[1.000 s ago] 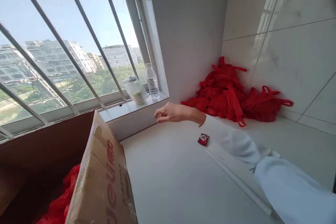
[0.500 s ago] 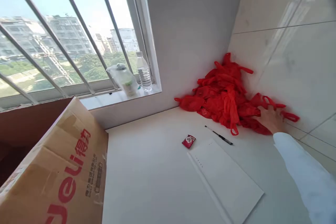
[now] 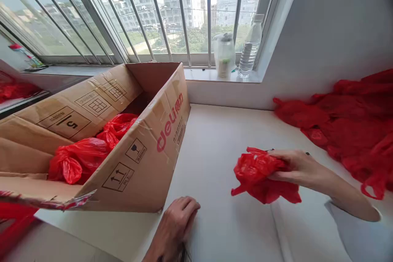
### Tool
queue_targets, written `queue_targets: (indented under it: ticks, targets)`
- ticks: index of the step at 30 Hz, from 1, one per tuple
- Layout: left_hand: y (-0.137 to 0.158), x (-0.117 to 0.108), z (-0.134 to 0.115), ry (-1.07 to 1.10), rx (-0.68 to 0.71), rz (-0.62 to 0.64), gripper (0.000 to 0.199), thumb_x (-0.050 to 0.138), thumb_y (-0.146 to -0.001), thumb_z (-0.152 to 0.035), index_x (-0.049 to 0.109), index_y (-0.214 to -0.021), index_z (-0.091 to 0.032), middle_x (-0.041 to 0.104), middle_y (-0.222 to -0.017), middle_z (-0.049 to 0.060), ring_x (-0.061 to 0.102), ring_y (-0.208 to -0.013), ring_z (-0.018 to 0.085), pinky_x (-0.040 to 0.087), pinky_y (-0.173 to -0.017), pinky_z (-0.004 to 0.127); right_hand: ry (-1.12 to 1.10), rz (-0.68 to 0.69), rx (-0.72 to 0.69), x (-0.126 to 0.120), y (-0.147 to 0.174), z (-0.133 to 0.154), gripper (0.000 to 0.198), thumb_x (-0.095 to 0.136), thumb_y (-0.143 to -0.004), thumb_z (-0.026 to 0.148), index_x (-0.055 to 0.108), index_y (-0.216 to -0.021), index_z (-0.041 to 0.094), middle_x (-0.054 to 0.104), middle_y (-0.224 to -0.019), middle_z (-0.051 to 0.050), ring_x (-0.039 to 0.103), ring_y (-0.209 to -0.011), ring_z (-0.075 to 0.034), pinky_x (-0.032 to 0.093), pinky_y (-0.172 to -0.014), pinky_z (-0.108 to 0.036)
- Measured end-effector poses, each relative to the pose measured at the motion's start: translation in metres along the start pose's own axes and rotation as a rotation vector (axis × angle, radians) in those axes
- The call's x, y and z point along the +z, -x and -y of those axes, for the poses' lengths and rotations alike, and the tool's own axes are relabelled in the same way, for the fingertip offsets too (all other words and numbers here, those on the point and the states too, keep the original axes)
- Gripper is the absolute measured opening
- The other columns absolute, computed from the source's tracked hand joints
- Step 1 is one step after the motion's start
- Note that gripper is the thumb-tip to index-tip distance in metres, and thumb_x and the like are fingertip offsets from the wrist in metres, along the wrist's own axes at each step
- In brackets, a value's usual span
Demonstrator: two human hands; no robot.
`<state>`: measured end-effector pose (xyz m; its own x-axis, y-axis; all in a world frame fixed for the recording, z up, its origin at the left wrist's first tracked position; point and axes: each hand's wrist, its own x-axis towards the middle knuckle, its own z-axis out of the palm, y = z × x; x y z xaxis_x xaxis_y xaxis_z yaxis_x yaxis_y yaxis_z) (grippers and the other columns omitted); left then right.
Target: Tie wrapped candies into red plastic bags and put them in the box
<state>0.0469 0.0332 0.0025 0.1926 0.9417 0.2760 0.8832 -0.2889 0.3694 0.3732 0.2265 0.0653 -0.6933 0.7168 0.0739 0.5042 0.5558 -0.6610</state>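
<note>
My right hand [image 3: 291, 168] grips a crumpled red plastic bag [image 3: 260, 176] above the white table, its loose handles and edges hanging out of the grasp. My left hand [image 3: 179, 221] rests on the table near the lower corner of the cardboard box [image 3: 153, 163], fingers curled in, with nothing visible in it. Inside the open box lie knotted red plastic bags [image 3: 89, 155], their contents hidden. A heap of red plastic bags [image 3: 346, 123] spreads along the wall at the right, beyond my right hand. A pen [image 3: 307, 153] is mostly covered by my right hand.
On the windowsill stand a clear water bottle [image 3: 250, 49] and a cup in a plastic bag [image 3: 224, 55]. Metal window bars [image 3: 184, 20] run behind them. The box takes up the left of the table. Something red [image 3: 18, 221] shows at the lower left.
My view has swung left, bringing the box interior and my left hand into sight. My right hand has come away from the heap and now holds one red bag over the table.
</note>
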Motion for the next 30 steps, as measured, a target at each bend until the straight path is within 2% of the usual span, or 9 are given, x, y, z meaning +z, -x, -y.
queue_targets:
  ticks: [1,3,7,10,14,17,20,24,30]
  targets:
    - [-0.010,-0.005,-0.003,0.027,-0.022,-0.007,0.020,0.041,-0.093,-0.009,0.060,-0.092,-0.018,0.067,-0.086,0.001,0.066,-0.076,0.015,0.055,-0.066,0.028,-0.027,0.088,-0.056,0.015,-0.019,0.016,0.012,0.059,-0.086,0.032,0.069,-0.085,0.026,0.068,-0.075,-0.001,0.064,-0.065,-0.017,0.050,-0.057,-0.027]
    - [-0.031,-0.015,-0.010,0.064,-0.100,-0.061,0.017,0.044,-0.097,-0.016,0.057,-0.108,-0.017,0.065,-0.102,0.004,0.066,-0.089,0.016,0.056,-0.075,0.031,-0.012,0.085,-0.076,0.039,-0.045,0.034,0.021,0.059,-0.085,0.031,0.065,-0.105,0.028,0.069,-0.102,-0.001,0.066,-0.081,-0.019,0.053,-0.070,-0.031]
    - [-0.061,-0.028,-0.017,0.116,-0.191,-0.119,0.020,0.048,-0.098,-0.025,0.053,-0.116,-0.019,0.058,-0.117,0.008,0.060,-0.109,0.022,0.052,-0.092,0.041,0.073,-0.084,-0.003,0.058,-0.056,0.040,0.043,0.049,-0.091,0.027,0.047,-0.134,0.027,0.052,-0.136,-0.009,0.065,-0.093,-0.022,0.054,-0.078,-0.039]
    - [-0.072,-0.027,-0.018,0.169,-0.163,-0.030,0.026,0.057,-0.093,-0.026,0.054,-0.119,-0.023,0.055,-0.122,0.008,0.056,-0.115,0.023,0.051,-0.097,0.040,0.124,-0.101,0.005,0.058,-0.041,0.041,0.027,0.047,-0.093,0.025,0.058,-0.117,0.027,0.058,-0.126,-0.007,0.065,-0.090,-0.021,0.054,-0.077,-0.040]
    - [-0.082,-0.017,-0.021,0.241,-0.080,0.115,0.047,0.069,-0.083,-0.017,0.055,-0.127,-0.030,0.049,-0.134,0.007,0.048,-0.126,0.026,0.048,-0.102,0.043,0.251,-0.158,-0.014,0.070,-0.027,0.050,0.004,0.059,-0.088,0.023,0.062,-0.089,0.023,0.058,-0.125,-0.009,0.049,-0.125,-0.037,0.048,-0.094,-0.054]
    - [-0.091,-0.009,-0.024,0.294,-0.084,0.163,0.032,0.064,-0.086,-0.012,0.061,-0.116,-0.023,0.058,-0.120,0.006,0.058,-0.108,0.022,0.053,-0.091,0.042,0.345,-0.165,-0.040,0.091,-0.033,0.056,0.012,0.070,-0.081,0.024,0.063,-0.090,0.022,0.059,-0.124,-0.012,0.036,-0.135,-0.044,0.042,-0.099,-0.063]
    - [-0.094,-0.005,-0.022,0.350,-0.151,0.111,0.009,0.060,-0.091,-0.017,0.064,-0.099,-0.015,0.063,-0.101,0.003,0.062,-0.087,0.016,0.054,-0.079,0.035,0.325,-0.099,-0.046,0.103,-0.044,0.059,0.007,0.064,-0.084,0.016,0.063,-0.087,0.022,0.065,-0.109,-0.010,0.046,-0.127,-0.036,0.048,-0.097,-0.052]
    - [-0.088,-0.007,-0.006,0.453,-0.265,-0.037,0.018,0.063,-0.091,-0.029,0.063,-0.082,-0.013,0.063,-0.081,0.000,0.060,-0.072,0.012,0.052,-0.064,0.027,0.283,-0.006,-0.038,0.079,-0.046,0.046,0.016,0.057,-0.091,0.019,0.059,-0.075,0.023,0.068,-0.094,-0.002,0.055,-0.114,-0.025,0.053,-0.083,-0.034]
    - [-0.073,-0.012,0.020,0.556,-0.382,-0.246,0.026,0.052,-0.097,-0.037,0.057,-0.087,-0.014,0.060,-0.077,0.000,0.061,-0.068,0.012,0.053,-0.061,0.027,0.367,0.061,0.128,0.019,-0.012,-0.003,0.015,0.058,-0.088,0.024,0.061,-0.073,0.025,0.069,-0.084,-0.001,0.065,-0.084,-0.024,0.050,-0.064,-0.035]
